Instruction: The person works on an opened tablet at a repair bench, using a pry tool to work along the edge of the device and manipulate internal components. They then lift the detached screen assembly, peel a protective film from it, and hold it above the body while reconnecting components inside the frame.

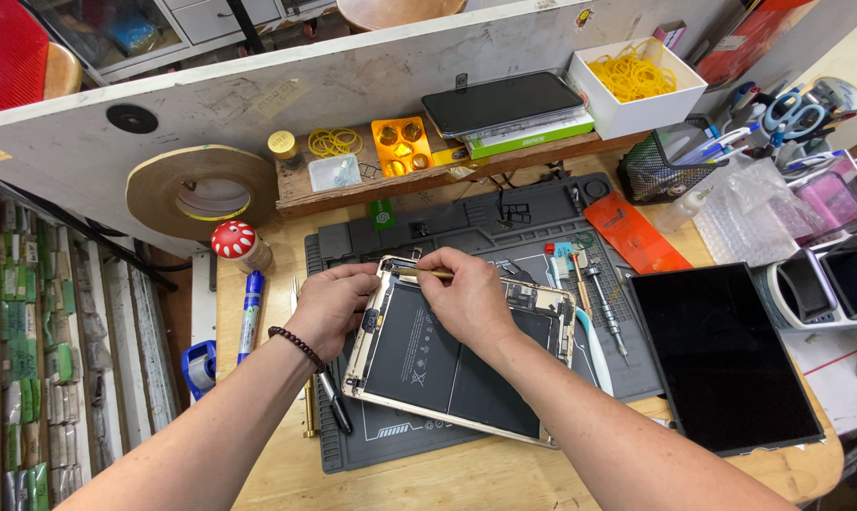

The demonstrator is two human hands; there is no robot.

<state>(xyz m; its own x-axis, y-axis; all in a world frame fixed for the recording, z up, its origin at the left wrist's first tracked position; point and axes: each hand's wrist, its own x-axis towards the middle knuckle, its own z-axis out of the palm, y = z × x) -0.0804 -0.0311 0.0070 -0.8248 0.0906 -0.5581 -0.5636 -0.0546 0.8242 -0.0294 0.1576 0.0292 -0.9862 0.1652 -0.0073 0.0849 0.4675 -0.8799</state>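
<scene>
An opened tablet housing (419,369) with black battery cells lies on a dark grey work mat (353,445). My left hand (332,305), with a bead bracelet at the wrist, rests on the housing's upper left edge and steadies it. My right hand (466,298) pinches a thin brass-coloured tool (422,273) whose tip points left at the housing's top edge. The detached black screen panel (722,355) lies to the right of the mat.
Screwdrivers (603,308) lie on the mat's right side. A blue pen (250,312), a red mushroom-shaped bottle (236,242) and a large tape roll (201,194) stand at left. A wooden shelf holds a phone (501,101), a white box of yellow rubber bands (637,80) and an orange tray (400,144).
</scene>
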